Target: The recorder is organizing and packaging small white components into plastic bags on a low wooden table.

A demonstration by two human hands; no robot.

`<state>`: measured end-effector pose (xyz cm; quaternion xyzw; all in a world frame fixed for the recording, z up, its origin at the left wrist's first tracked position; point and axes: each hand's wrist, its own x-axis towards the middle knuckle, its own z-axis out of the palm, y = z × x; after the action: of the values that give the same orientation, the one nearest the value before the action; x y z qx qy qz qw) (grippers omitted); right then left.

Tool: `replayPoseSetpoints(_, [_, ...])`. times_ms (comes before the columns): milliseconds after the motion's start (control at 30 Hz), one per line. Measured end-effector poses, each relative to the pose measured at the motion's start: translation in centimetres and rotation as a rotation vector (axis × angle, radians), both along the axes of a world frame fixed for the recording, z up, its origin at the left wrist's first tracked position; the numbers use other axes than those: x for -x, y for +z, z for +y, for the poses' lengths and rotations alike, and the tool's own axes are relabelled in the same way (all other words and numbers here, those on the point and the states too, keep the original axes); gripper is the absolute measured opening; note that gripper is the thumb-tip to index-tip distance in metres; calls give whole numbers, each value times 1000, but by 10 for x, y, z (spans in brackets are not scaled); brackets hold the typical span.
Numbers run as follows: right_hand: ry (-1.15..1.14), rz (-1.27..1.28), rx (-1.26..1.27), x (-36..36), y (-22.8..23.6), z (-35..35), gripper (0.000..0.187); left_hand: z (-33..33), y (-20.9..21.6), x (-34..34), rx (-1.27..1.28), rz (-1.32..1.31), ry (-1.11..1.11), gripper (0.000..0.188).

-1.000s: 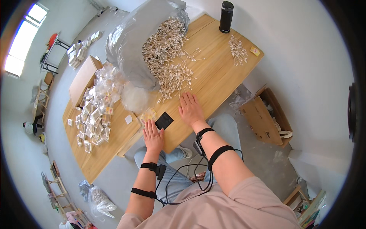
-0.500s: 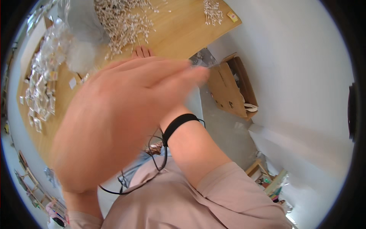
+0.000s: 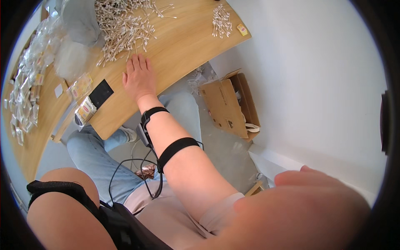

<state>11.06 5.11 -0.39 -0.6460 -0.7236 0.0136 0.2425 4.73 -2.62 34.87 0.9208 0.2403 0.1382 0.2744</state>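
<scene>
My right hand (image 3: 141, 78) lies palm down on the wooden table, fingers extended and slightly apart, holding nothing visible. Just beyond its fingertips spreads a large heap of cotton swabs (image 3: 121, 35). Left of it, near the table edge, are a flat black rectangle (image 3: 101, 94) and a clear packet of cotton swabs (image 3: 85, 109) with a yellow label. Yellow-printed clear packets (image 3: 81, 86) lie behind those. My left hand (image 3: 308, 208) looms large and blurred at the lower right, very close to the camera. Its fingers are mostly hidden, and no object shows in it.
Many filled clear packets (image 3: 27, 93) crowd the table's left side. A grey plastic bag (image 3: 81, 23) and clear bags (image 3: 71, 58) stand by the heap. Farther right are a smaller swab pile (image 3: 221, 21) and a small yellow packet (image 3: 242, 29). An open cardboard box (image 3: 225, 106) sits on the floor by the wall.
My left hand has swept from the middle of the view to the lower right, uncovering my right hand and the packets. The view has shifted; my right hand still rests on the table.
</scene>
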Motion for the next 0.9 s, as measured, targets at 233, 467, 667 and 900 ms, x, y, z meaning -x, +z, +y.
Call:
replayPoseSetpoints(233, [23, 25, 21, 0, 5, 9, 49, -8, 0, 13, 42, 5, -13, 35])
replayPoseSetpoints(467, [5, -6, 8, -9, 3, 8, 49, -15, -2, 30, 115, 16, -76, 36])
replayPoseSetpoints(667, [6, -17, 3, -1, 0, 8, 50, -21, -4, 38, 172, 2, -109, 37])
replayPoseSetpoints(900, [10, -25, 59, 2, 2, 8, 51, -26, -7, 49, 219, -9, -155, 38])
